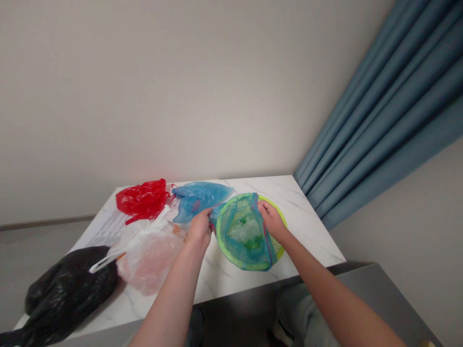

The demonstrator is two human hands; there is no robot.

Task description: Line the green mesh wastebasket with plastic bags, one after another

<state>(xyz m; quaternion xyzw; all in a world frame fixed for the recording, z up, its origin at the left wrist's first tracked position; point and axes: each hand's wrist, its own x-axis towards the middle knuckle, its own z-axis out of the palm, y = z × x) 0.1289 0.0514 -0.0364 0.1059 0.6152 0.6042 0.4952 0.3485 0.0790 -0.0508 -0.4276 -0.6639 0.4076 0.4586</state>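
Blue bag (233,253), thin and translucent, noted on the near-middle part of a white marbled table (307,231). Drawn over the left and larger share of a lime-green basket (279,210), lattice wall partly visible through the film. Pinkish-red hem running from back to front across the basket, right-hand stretch of rim uncovered. Inside the basket: crumpled clear and green plastic (245,231), exact nature not determinable. Unable to tell basket resting on the table from basket held just above it.

Left hand (202,226): at the left side of the basket, fingers closed on gathered blue film. Right hand (270,220): at the back right, thumb and fingers pinching the bag near its hem, close against the rim; any hold on the rim itself, cannot tell.

To the left, also on the table: crumpled blue plastic (202,195) behind the left hand, red bag (144,197) at the back, white bag (150,255) beside the left forearm with pinkish tint showing through, and black bag (75,284) at the near left corner, touching the white one. Beyond the right end of the table: blue curtain (379,111), hanging in folds against a pale wall (202,86)
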